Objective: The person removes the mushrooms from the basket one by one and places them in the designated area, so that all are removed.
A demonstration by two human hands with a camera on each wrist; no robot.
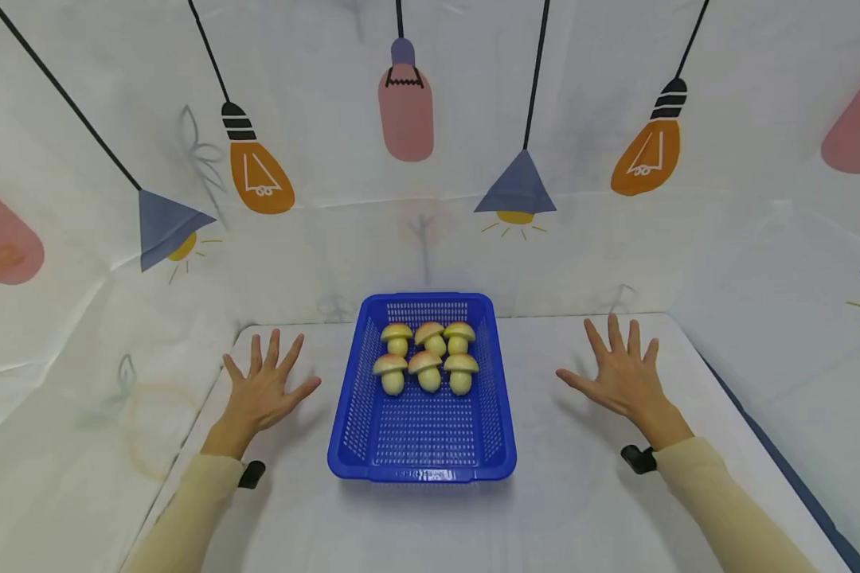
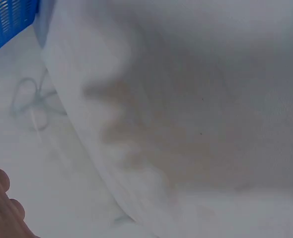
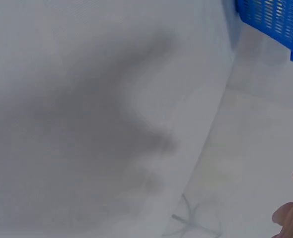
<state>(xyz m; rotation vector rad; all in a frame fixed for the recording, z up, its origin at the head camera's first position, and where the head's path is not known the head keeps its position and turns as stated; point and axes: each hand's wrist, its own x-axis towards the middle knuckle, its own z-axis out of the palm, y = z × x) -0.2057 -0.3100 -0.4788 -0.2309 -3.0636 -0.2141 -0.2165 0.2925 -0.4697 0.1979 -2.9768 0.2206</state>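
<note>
A blue plastic basket [image 1: 430, 469] stands in the middle of the white table in the head view. In its far half lie several mushroom-shaped pieces [image 1: 428, 372] in two rows, with pale stems and yellow to reddish caps. To the left of the basket, my left hand [image 1: 261, 395] is held with its fingers spread, touching nothing. On the other side, my right hand [image 1: 625, 382] is likewise spread and apart from the basket. Each wrist view catches a corner of the basket [image 2: 7, 22] [image 3: 273, 20] and part of the hand at its edge.
The white table [image 1: 430, 533] reaches back to a white cloth wall [image 1: 330, 247] printed with lamps and bulbs. Similar cloth hangs at the left and right sides. A small black device [image 1: 639, 459] sits at the right wrist, another [image 1: 252, 475] at the left.
</note>
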